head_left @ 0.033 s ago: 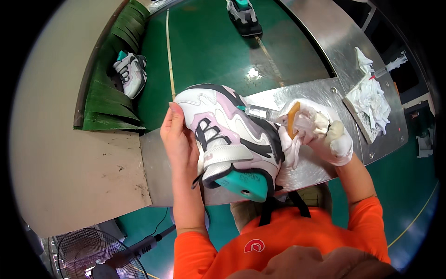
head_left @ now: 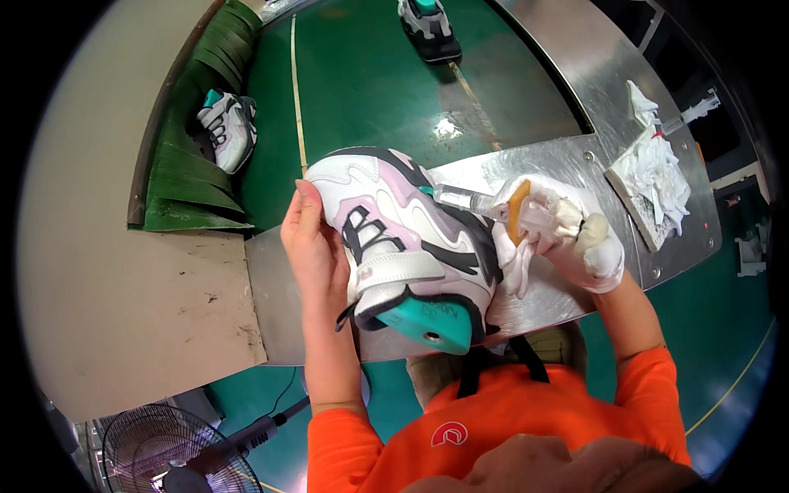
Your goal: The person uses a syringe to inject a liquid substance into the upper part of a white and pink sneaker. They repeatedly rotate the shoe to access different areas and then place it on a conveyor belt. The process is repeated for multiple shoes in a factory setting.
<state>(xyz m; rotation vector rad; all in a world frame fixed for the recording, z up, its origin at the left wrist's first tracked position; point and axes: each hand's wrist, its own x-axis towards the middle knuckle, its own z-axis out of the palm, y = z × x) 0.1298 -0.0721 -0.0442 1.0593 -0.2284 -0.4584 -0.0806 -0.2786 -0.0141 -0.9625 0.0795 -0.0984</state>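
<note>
A white, pink and black sneaker (head_left: pixel 411 230) lies on its side over a metal worktable (head_left: pixel 551 160), with a teal shoe form (head_left: pixel 427 319) showing in its opening. My bare left hand (head_left: pixel 312 246) grips the sneaker's left side. My right hand (head_left: pixel 575 234) wears a white glove and holds a clear syringe-like applicator (head_left: pixel 460 197) together with a small tan piece (head_left: pixel 518 212). The applicator's teal tip touches the sneaker's upper near the toe.
White rags (head_left: pixel 653 168) are piled on a board at the table's right end. A green conveyor belt (head_left: pixel 370 90) runs behind, carrying one sneaker (head_left: pixel 427 29) at the top; another sneaker (head_left: pixel 228 127) rests on its left curve. A fan (head_left: pixel 177 456) stands lower left.
</note>
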